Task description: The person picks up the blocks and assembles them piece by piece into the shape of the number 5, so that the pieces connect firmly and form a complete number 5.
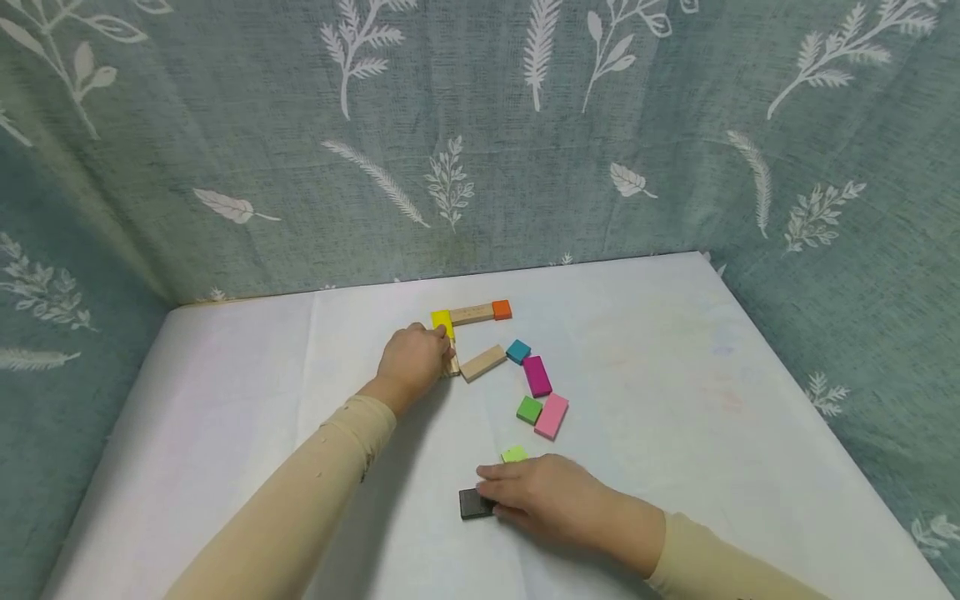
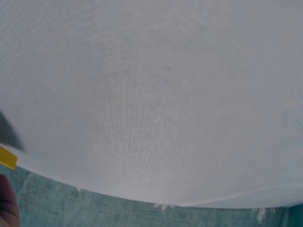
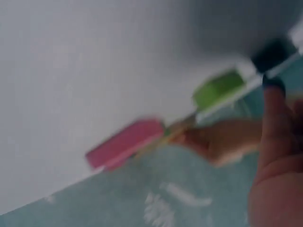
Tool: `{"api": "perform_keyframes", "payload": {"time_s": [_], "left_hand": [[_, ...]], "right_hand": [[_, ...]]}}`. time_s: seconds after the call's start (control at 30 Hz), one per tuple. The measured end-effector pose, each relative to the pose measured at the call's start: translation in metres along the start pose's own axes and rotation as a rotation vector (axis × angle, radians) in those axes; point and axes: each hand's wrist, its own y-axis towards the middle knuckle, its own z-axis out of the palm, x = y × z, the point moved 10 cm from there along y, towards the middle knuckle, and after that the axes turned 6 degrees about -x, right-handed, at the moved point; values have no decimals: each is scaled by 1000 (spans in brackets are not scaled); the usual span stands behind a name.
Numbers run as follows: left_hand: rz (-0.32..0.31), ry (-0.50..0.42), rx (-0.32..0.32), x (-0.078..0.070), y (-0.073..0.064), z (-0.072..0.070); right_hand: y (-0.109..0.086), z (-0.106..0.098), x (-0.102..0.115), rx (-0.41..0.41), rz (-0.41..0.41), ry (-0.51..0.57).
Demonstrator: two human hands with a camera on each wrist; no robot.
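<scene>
My left hand is at the far side of the table, its curled fingers over a plain wooden block that they partly hide. Against that block's far end lies a yellow block, close to the fingertips. Nearer the front, my right hand holds a black block between thumb and fingers, its right end hidden. A lime-green block lies just beyond the right fingers. The right wrist view is blurred; a thumb shows there close to the black block.
A wooden block joins the yellow block to an orange one. Another wooden block, a teal block, a magenta block, a pink block and a green block curve toward the front. Leaf-patterned curtains surround the white table.
</scene>
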Motion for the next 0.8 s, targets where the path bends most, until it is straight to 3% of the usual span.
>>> {"api": "perform_keyframes", "payload": {"time_s": [0.1, 0.2, 0.37, 0.47, 0.63, 0.8], "left_hand": [[12, 4, 3, -1, 1, 1], [6, 8, 4, -1, 0, 2], [17, -5, -42, -1, -1, -2], [31, -9, -64, -1, -2, -3], [17, -21, -35, 0, -3, 1], [3, -32, -32, 2, -2, 1]], "right_hand": [[-6, -15, -23, -58, 135, -51], [-12, -17, -39, -40, 225, -188], [-9, -9, -44, -6, 216, -378], [-5, -5, -51, 37, 269, -442], [-4, 8, -57, 132, 338, -428], [7, 18, -45, 122, 273, -424]]}}
